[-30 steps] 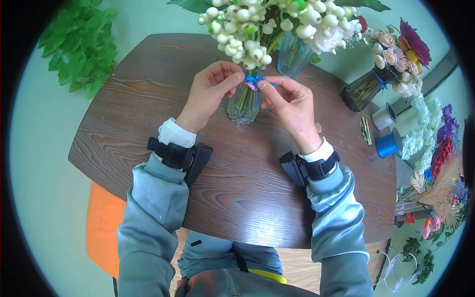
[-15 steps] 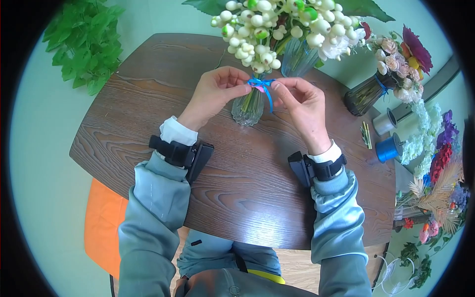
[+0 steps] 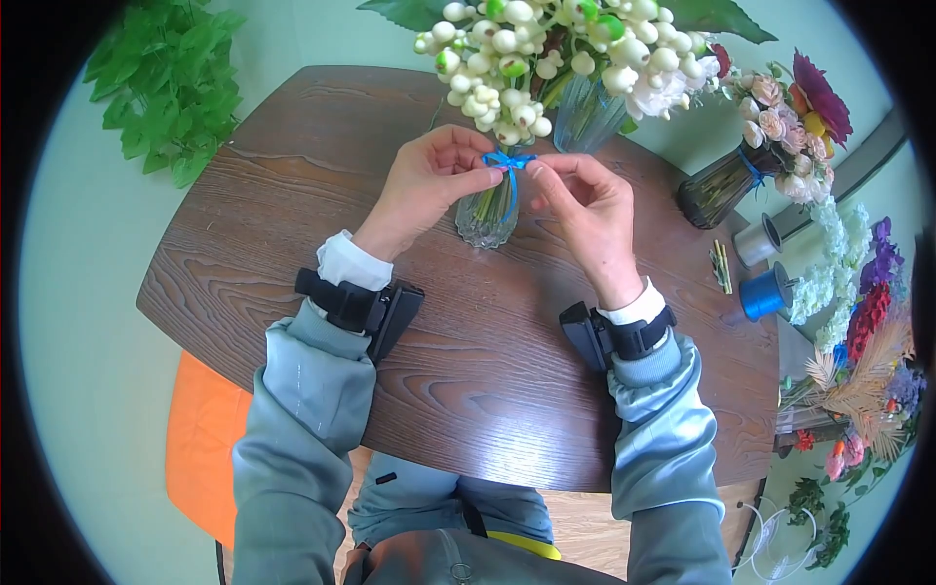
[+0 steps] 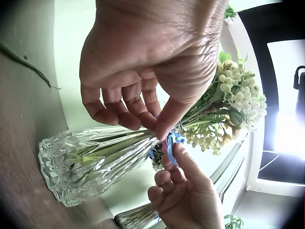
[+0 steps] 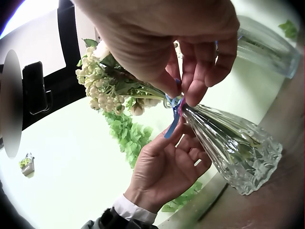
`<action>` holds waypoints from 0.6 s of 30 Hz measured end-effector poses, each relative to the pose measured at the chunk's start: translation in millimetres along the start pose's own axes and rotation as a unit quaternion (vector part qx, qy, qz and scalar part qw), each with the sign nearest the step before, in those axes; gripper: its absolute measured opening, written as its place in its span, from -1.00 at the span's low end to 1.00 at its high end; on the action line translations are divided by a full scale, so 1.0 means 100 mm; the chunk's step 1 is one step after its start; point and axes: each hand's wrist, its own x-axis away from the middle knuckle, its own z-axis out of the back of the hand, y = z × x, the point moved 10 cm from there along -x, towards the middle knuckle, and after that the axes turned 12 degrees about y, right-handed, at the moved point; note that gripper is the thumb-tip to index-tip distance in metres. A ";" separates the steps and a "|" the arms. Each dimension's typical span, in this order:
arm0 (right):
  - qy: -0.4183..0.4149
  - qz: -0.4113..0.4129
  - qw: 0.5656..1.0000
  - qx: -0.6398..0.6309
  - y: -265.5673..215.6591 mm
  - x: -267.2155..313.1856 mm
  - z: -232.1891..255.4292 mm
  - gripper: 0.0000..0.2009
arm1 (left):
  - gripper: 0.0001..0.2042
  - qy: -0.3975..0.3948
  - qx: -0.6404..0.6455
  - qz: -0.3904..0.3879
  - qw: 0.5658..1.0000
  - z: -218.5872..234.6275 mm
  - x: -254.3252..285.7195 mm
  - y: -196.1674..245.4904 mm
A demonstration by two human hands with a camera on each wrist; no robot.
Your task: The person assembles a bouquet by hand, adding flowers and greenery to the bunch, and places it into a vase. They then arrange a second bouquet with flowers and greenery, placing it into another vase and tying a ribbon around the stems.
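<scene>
A ribbed glass vase (image 3: 485, 216) with green stems stands on the table, white-berry flowers (image 3: 507, 73) rising from it. Around its neck is a blue ribbon (image 3: 511, 161) tied in a bow, a bit of pink beneath it. At the bow's left side, my left hand (image 3: 417, 190) pinches between thumb and fingers. My right hand (image 3: 592, 219) pinches the ribbon at the bow's right side. In the left wrist view the ribbon (image 4: 173, 141) lies between both thumbs; one blue tail hangs down in the right wrist view (image 5: 172, 125).
Behind stands a bluish glass vase (image 3: 588, 112). To the right are a dark vase (image 3: 717, 190) of pink flowers, cut stems (image 3: 721, 266), a silver spool (image 3: 758, 240) and a blue ribbon spool (image 3: 765, 292). Green leaves (image 3: 171, 88) hang at the left; an orange chair (image 3: 203, 439) is below them.
Over the last second the blue ribbon's bow and hanging tail came into clearer view. In the last half second my right hand moved slightly left, closer to my left hand.
</scene>
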 end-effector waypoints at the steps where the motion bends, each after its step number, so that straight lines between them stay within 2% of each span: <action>1: 0.000 0.001 1.000 0.000 0.02 0.00 0.00 -0.88 | -0.72 0.002 0.001 -0.002 1.000 0.00 0.00 0.01; 7: -0.003 -0.014 1.000 -0.028 0.05 0.00 -0.02 -0.85 | -0.77 0.012 -0.001 -0.004 1.000 0.00 0.03 0.05; 18: -0.012 -0.022 0.999 0.032 0.16 0.00 -0.05 -0.81 | -0.76 0.019 -0.017 -0.012 1.000 0.01 0.03 0.06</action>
